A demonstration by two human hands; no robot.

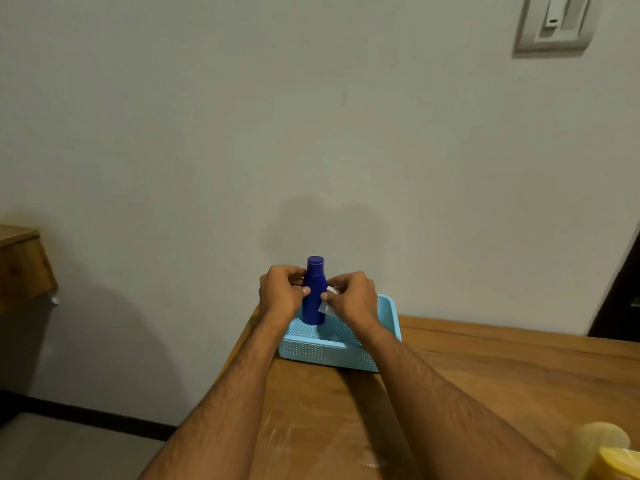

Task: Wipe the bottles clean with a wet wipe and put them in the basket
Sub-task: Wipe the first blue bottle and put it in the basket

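Blue bottle [314, 299] stands upright between both hands, over the light-blue basket [389, 317] on the wooden desk [485, 368]. Left hand [280, 292] grips its side; right hand [353, 294] pinches a white wipe [325, 306] against it.

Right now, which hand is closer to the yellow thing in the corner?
Right. The right hand holds a white wipe at the blue bottle, on the side of the blurry yellow container; the left hand grips the bottle's far side.
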